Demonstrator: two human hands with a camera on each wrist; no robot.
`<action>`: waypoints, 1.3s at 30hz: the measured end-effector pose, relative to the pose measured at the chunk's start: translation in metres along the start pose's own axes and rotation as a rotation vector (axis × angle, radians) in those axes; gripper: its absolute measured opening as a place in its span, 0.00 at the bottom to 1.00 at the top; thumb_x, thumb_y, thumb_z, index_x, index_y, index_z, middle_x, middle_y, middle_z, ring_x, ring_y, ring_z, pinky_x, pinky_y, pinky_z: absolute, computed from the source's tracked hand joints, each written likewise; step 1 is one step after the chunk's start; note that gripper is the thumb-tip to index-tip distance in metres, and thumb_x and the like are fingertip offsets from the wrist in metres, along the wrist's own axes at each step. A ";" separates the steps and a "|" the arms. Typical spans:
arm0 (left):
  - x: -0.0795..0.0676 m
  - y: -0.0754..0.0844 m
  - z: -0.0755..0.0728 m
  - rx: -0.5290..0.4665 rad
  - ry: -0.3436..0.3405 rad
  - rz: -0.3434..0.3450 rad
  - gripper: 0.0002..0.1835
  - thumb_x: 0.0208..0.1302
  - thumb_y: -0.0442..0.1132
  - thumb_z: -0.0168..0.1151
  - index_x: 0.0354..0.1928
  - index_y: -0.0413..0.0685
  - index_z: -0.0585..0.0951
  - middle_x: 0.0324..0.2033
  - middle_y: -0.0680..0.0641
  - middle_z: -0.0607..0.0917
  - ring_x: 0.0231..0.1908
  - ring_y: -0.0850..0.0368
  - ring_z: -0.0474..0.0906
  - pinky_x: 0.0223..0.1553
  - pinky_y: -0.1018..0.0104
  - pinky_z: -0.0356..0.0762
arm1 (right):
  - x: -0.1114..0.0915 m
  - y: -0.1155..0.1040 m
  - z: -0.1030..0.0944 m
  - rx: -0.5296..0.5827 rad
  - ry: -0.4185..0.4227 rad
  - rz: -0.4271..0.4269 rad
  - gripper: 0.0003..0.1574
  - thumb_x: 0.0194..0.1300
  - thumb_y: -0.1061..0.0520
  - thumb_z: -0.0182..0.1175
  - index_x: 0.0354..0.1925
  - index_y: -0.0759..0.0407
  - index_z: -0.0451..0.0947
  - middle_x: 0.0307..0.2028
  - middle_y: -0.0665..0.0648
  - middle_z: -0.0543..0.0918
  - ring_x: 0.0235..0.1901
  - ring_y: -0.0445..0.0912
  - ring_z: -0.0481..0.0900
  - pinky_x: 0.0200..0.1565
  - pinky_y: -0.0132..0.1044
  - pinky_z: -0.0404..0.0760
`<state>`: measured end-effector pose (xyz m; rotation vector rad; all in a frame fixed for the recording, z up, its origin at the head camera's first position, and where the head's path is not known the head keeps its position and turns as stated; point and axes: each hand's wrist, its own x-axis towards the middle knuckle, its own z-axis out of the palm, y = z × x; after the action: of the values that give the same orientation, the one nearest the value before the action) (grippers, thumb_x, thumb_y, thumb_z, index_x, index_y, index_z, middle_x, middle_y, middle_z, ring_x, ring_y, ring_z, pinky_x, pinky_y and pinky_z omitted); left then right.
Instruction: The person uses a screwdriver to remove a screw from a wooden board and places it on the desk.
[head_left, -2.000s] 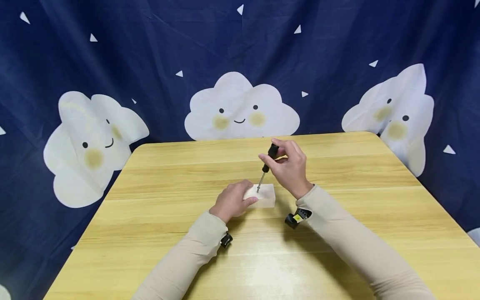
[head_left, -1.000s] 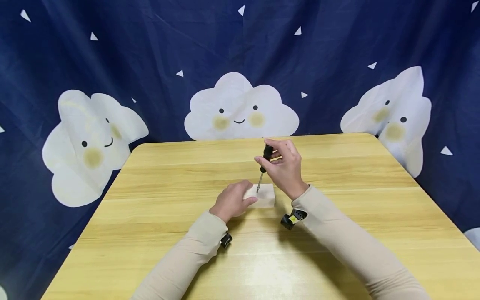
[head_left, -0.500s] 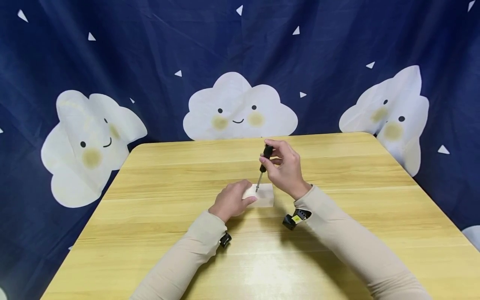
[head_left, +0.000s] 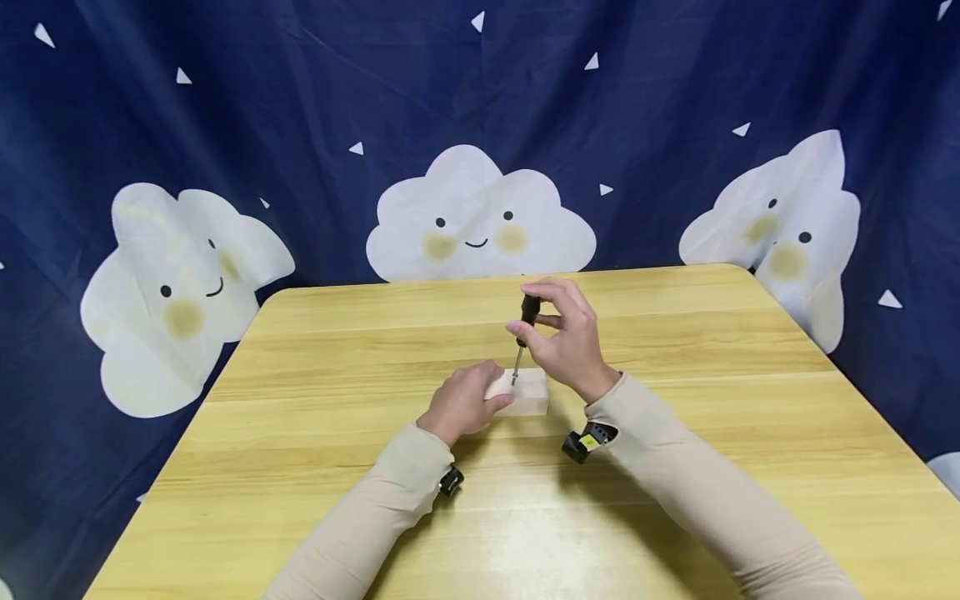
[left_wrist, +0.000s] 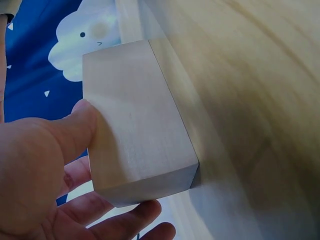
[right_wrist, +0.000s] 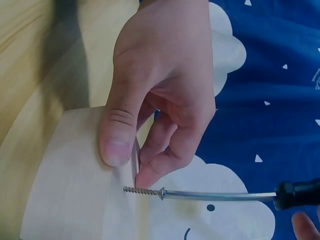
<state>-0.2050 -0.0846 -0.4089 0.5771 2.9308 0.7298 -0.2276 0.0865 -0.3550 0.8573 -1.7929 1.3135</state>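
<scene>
A pale wooden block (head_left: 533, 403) sits on the table, and my left hand (head_left: 461, 402) grips its left end with thumb and fingers. The same block (left_wrist: 132, 115) fills the middle of the left wrist view. My right hand (head_left: 572, 340) pinches the black handle of a screwdriver (right_wrist: 300, 194) between thumb and fingers, leaning it slightly over the block. In the right wrist view, a threaded screw (right_wrist: 145, 191) stands point-down at the block's top face, most of its thread exposed. The screwdriver's metal shaft meets the screw head in line.
The wood-grain table (head_left: 315, 467) extends around both hands. Behind its far edge hangs a dark blue curtain (head_left: 322, 92) printed with white clouds and triangles. Black wrist cameras are strapped at both beige sleeves (head_left: 675, 450).
The screwdriver handle has tilted slightly left, more upright, as my right hand shifted left. My right thumb and fingers have changed position on the handle. Left hand and block keep their place.
</scene>
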 end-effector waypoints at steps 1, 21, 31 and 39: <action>0.000 0.000 0.000 0.002 -0.005 -0.003 0.24 0.67 0.50 0.63 0.59 0.44 0.76 0.54 0.45 0.81 0.54 0.45 0.77 0.51 0.50 0.76 | 0.000 0.000 0.001 -0.018 0.025 0.006 0.32 0.41 0.73 0.77 0.48 0.72 0.78 0.44 0.70 0.75 0.37 0.57 0.80 0.31 0.42 0.84; 0.000 0.001 -0.001 -0.002 0.006 -0.004 0.24 0.66 0.50 0.63 0.58 0.44 0.77 0.54 0.45 0.81 0.54 0.45 0.77 0.51 0.50 0.76 | 0.006 -0.005 0.000 -0.131 0.135 -0.010 0.24 0.42 0.79 0.72 0.41 0.77 0.77 0.31 0.70 0.72 0.27 0.58 0.79 0.21 0.36 0.81; 0.001 0.000 -0.001 -0.007 0.011 0.000 0.23 0.65 0.49 0.64 0.57 0.44 0.77 0.51 0.44 0.82 0.48 0.47 0.79 0.46 0.52 0.77 | 0.015 -0.032 -0.004 -0.068 0.067 -0.011 0.22 0.44 0.83 0.67 0.41 0.80 0.75 0.32 0.73 0.74 0.30 0.62 0.79 0.27 0.46 0.84; 0.000 0.000 -0.001 -0.010 0.005 0.001 0.24 0.66 0.49 0.64 0.58 0.43 0.77 0.54 0.44 0.81 0.54 0.45 0.77 0.52 0.51 0.76 | 0.013 -0.032 -0.001 -0.072 0.072 -0.003 0.27 0.41 0.81 0.71 0.43 0.79 0.77 0.36 0.73 0.74 0.32 0.62 0.78 0.29 0.49 0.84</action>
<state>-0.2051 -0.0847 -0.4083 0.5774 2.9300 0.7471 -0.2067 0.0782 -0.3289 0.7640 -1.7712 1.2541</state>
